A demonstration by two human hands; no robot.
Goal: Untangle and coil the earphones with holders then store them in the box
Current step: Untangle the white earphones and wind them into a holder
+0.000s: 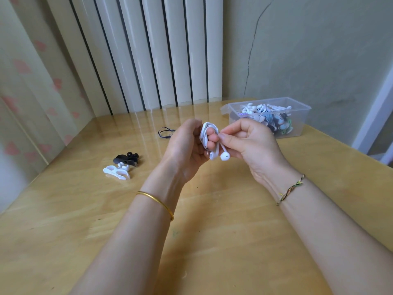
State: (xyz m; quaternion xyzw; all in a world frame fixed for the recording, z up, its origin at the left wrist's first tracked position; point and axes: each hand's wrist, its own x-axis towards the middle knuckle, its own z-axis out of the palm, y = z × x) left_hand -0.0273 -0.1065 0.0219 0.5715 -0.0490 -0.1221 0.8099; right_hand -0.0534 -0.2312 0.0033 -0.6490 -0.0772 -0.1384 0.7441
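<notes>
Right now both hands are up over the middle of the wooden surface [212, 241], working one set of white earphones [209, 137]. The left hand [187, 145] has its grip clenched on the cable, which sits coiled in loops around its curled fingers [212, 138], and the metal plug [207, 150] pokes out at the bottom of the coil. The right hand [246, 143] pinches the cable between thumb and forefinger just beside that coil, grip closed on the cord. Two white earbuds [219, 156] hang side by side below the fingers, between the two hands.

Over on the left of the surface lie two holders, well apart from the hands: a black holder [126, 159] and, touching it on the near side, a white holder [117, 171]. Behind the left hand, a dark cable [165, 133] lies looped on the surface, partly hidden. At the far right stands a clear plastic box [299, 124], open at the top and filled with coiled earphones in white, blue and dark colours. A gold bangle [157, 202] circles the left wrist, a braided bracelet [290, 190] the right.
</notes>
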